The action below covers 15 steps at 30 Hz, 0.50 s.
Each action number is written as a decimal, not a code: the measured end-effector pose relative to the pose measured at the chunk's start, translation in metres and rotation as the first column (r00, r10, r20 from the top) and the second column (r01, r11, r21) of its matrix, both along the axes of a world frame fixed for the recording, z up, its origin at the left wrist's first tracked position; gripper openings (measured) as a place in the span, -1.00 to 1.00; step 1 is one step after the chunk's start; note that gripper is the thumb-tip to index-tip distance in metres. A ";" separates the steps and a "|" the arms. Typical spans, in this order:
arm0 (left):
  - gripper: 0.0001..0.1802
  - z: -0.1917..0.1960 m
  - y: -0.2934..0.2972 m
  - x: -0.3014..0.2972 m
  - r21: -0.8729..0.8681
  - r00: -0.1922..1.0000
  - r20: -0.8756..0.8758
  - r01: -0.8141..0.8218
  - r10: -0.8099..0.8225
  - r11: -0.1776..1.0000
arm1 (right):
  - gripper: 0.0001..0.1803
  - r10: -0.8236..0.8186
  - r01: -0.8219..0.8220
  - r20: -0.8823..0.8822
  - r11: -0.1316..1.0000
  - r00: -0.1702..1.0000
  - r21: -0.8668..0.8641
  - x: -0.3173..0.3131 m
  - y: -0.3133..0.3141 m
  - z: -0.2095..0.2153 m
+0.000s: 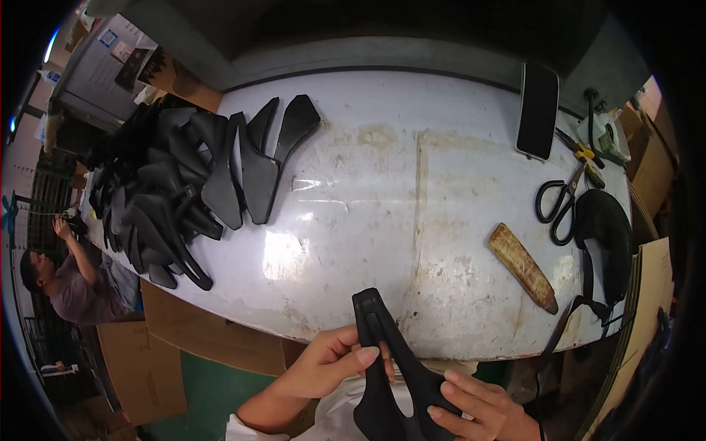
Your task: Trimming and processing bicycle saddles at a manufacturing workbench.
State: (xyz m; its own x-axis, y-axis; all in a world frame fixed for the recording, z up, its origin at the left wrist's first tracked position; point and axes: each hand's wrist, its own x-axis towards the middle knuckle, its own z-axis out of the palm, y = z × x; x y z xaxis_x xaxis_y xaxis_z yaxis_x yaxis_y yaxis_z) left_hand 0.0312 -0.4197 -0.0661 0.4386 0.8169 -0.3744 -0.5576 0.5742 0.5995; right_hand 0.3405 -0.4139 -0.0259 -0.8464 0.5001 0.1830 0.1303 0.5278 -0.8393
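A black bicycle saddle (376, 397) with a long slot down its middle is held at the table's near edge, its narrow nose pointing away from me. My left hand (327, 365) pinches the left side of the nose, thumb on top and some fingertips showing through the slot. On the wider right part, my right hand (482, 406) grips the edge with its fingers lying over the surface. The saddle's rear end is cut off by the lower picture edge. At the left of the table lies a heap of similar black saddle pieces (165, 176).
The white worktable (353, 242) is stained and scuffed. On its right lie a worn wooden block (521, 266), black-handled scissors (565, 204), yellow-handled pliers (586, 156), a phone-like device (537, 110) and a black strapped item (610, 228). Cardboard boxes (143, 371) and another person (77, 287) are left.
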 end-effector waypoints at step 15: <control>-0.76 0.012 -0.019 0.005 0.019 0.956 -0.252 0.158 -0.148 0.987 | 0.14 0.012 -0.009 0.039 0.997 0.999 -0.073 0.001 -0.006 0.012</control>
